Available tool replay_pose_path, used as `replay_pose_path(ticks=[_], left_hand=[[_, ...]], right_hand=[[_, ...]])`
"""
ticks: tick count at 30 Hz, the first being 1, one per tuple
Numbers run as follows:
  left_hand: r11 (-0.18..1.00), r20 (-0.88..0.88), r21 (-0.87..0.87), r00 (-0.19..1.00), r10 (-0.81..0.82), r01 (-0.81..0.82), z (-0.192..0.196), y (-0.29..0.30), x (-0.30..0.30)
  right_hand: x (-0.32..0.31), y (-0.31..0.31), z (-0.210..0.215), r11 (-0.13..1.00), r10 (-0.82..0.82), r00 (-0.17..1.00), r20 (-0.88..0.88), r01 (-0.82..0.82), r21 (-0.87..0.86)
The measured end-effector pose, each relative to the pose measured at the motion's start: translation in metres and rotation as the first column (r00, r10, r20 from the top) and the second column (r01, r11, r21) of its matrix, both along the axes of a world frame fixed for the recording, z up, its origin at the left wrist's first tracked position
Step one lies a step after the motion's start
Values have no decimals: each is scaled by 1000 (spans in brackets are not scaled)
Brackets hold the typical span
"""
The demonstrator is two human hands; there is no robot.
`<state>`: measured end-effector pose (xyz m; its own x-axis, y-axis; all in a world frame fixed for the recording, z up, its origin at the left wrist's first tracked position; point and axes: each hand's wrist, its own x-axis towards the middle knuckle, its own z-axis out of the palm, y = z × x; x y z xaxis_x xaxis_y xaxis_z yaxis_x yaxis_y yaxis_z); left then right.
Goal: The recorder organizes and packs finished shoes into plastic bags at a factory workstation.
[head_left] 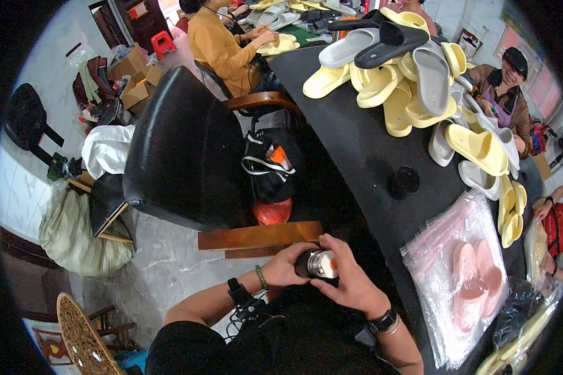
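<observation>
In front of my body, both hands are on a black flask (319, 264) with a shiny metal neck and an orange spot at its end. My left hand (283, 265) wraps round its dark body. Fingers of my right hand (355, 282) curve about the metal end, the thumb below and the fingertips above. What lies between the right palm and the flask is hidden. A wooden chair armrest (263, 236) is just beyond my hands.
A black table (350, 150) on the right bears piled yellow, grey and black slippers (388, 81), a dark round cup (408, 179) and bagged pink slippers (472, 290). A black chair (184, 150) with a black bag (270, 165) stands ahead. Several people sit around the table.
</observation>
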<state>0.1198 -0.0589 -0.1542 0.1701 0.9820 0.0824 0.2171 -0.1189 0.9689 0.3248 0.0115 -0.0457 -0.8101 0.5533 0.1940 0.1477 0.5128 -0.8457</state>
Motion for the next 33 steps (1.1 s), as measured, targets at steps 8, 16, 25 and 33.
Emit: replay_pose_path(ticks=[8,16,25,33], left_hand=[[1000,5,3,1000,12,-12,-22,-4,-1],[999,-129,46,992,-6,12,11,-13,-5],[994,-326,36,938,114,-108,37,-19,1],[990,-390,34,910,140,-137,48,-15,4]], right_hand=[[0,-4,3,984,-50,995,86,34,173],[-11,-15,-8,976,-34,986,161,-2,217],[-16,-17,-11,949,-19,998,62,-2,315],[-4,-11,5,941,-36,995,90,4,338]])
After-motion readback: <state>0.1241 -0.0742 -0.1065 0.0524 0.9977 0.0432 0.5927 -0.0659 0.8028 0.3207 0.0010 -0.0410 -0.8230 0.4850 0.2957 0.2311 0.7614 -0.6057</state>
